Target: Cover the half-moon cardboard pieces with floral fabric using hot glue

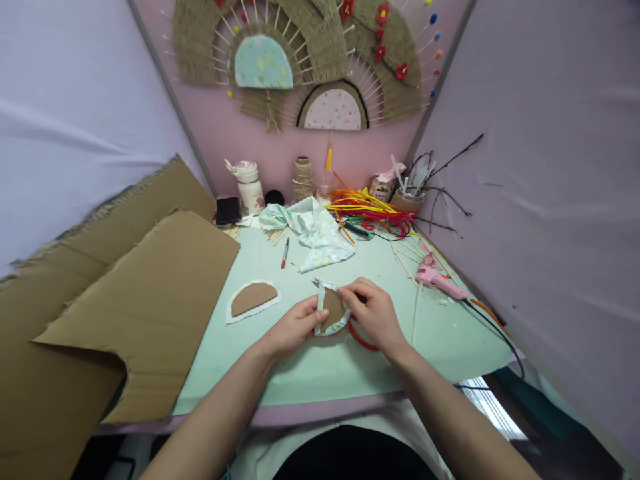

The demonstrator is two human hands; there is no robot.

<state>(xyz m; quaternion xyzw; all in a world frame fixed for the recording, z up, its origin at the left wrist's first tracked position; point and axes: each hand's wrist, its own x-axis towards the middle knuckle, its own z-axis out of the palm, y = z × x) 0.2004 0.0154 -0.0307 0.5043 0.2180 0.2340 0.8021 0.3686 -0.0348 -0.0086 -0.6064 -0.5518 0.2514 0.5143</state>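
Observation:
My left hand point(303, 319) grips a half-round cardboard piece point(332, 311) at its left side, thumb on top. Patterned light-blue fabric wraps over the edge of this piece all round. At its right edge the fingers of my right hand point(370, 305) are pinched together on the folded fabric rim. Under the hands lie scissors with red handles point(364, 339); their tips poke out beyond the piece, and the middle is hidden. To the left, a second cardboard half-round point(254, 298) rests flat on a larger pale fabric cutout.
Large cardboard sheets point(150, 293) overlap the table's left side. A pink glue gun point(440, 278) with a black cord lies right. Crumpled patterned fabric point(320, 233), a red marker point(285, 253), coloured pipe cleaners point(370, 203), twine point(303, 177) and a white bottle point(250, 188) are farther back.

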